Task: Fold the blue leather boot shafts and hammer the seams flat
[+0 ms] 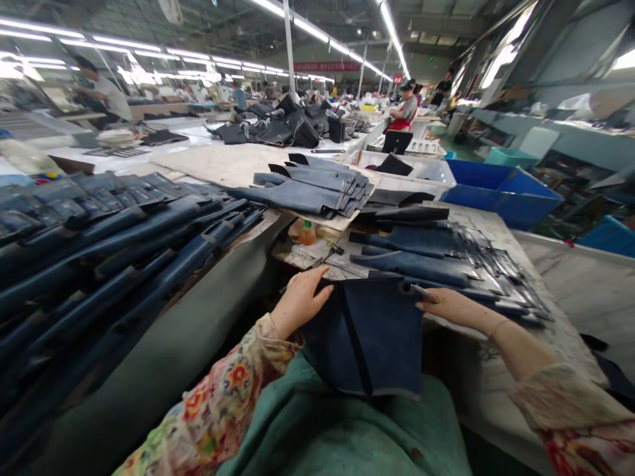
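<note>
Evidently a large factory workshop; lit by long rows of tube lights (310, 28) under a high roof; hung with a red banner (325, 67) far back; furnished with long worktables (203, 132); heaped with black pieces (285, 125) and row upon row of matching dark-blue pieces (163, 281); supplied with a blue bin (516, 206); staffed by several people (409, 106).

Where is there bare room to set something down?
Beige sheet, left of the central blue stack; also a narrow bench strip just right of the right stack. Crowded: the left side, under blue pieces, and around the orange bottle.
</note>
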Tool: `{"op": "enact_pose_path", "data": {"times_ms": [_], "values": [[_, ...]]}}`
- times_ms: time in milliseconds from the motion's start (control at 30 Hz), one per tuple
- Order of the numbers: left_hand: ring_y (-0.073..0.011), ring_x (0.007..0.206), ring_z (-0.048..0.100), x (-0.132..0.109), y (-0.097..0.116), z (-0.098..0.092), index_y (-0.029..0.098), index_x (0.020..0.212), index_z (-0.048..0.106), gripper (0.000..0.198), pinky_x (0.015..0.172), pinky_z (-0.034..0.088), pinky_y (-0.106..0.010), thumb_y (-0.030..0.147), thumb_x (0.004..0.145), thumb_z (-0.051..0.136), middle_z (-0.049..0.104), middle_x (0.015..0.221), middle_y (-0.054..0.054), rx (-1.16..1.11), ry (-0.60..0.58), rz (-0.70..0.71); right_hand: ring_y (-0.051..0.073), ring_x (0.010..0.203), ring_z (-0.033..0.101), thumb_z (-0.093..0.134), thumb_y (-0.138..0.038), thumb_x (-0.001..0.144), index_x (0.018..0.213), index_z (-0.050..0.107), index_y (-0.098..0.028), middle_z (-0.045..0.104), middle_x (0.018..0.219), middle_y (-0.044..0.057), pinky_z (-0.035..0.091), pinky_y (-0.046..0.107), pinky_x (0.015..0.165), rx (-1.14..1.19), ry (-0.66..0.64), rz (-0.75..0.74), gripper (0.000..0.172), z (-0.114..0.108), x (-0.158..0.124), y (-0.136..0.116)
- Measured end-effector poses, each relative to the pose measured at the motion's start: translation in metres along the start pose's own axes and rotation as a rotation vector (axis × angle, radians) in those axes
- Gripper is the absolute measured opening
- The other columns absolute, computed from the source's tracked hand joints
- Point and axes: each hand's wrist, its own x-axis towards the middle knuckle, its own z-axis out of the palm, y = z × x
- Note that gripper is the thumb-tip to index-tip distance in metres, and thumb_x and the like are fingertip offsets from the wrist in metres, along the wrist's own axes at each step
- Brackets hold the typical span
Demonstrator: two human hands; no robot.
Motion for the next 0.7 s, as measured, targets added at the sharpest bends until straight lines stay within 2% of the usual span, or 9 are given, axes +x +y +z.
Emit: {"op": "enact_pose_path", "data": {"times_ms": [133,233,333,433,533,700], "values": [[-0.0223,0.117,0.048,-0.003,0.020,0.030,0.019,0.125,0.045,0.041,0.105,0.026,-0.044,0.033,0.087,0.048,0.055,0.126,-0.008,0.149,0.023,0.026,0.023,0.079,0.062,0.041,-0.046,0.081,0.084,0.065,-0.018,0.068,0.081,0.005,0.047,0.031,0.070,0.063,0.064,0.023,0.037,0.010,-0.019,0.011],[-0.0215,0.114,0.050,-0.009,0.021,0.043,0.018,0.126,0.045,0.041,0.105,0.025,-0.042,0.034,0.087,0.047,0.058,0.121,-0.009,0.191,0.069,0.050,0.024,0.092,0.060,0.039,-0.043,0.085,0.104,0.061,-0.017,0.066,0.100,0.009,0.045,0.035,0.082,0.066,0.282,0.048,0.039,0.010,-0.024,0.005],[-0.0217,0.112,0.050,-0.012,0.019,0.048,0.017,0.126,0.045,0.043,0.104,0.025,-0.042,0.035,0.087,0.047,0.058,0.120,-0.009,0.206,0.080,0.060,0.022,0.096,0.059,0.041,-0.038,0.086,0.108,0.058,-0.017,0.063,0.107,0.010,0.044,0.035,0.086,0.064,0.434,-0.046,0.034,0.017,-0.018,-0.011],[-0.0210,0.112,0.051,-0.014,0.019,0.047,0.018,0.127,0.043,0.045,0.104,0.026,-0.041,0.034,0.086,0.048,0.059,0.119,-0.008,0.209,0.069,0.056,0.021,0.100,0.058,0.041,-0.033,0.086,0.110,0.056,-0.018,0.061,0.112,0.009,0.045,0.033,0.087,0.056,0.434,-0.128,0.032,0.032,-0.007,-0.025],[-0.0200,0.113,0.050,-0.016,0.020,0.045,0.017,0.131,0.040,0.048,0.104,0.026,-0.040,0.031,0.086,0.049,0.058,0.121,-0.008,0.207,0.057,0.050,0.021,0.096,0.060,0.041,-0.034,0.087,0.109,0.055,-0.016,0.061,0.109,0.010,0.047,0.034,0.083,0.032,0.479,-0.085,0.032,0.047,-0.002,-0.029],[-0.0195,0.117,0.047,-0.025,0.024,0.045,0.020,0.132,0.037,0.048,0.108,0.020,-0.042,0.030,0.087,0.048,0.054,0.127,-0.007,0.194,0.076,0.042,0.020,0.081,0.064,0.040,-0.041,0.088,0.097,0.058,-0.019,0.065,0.092,0.007,0.050,0.032,0.074,0.048,0.488,-0.013,0.029,0.066,-0.023,-0.021]]}}
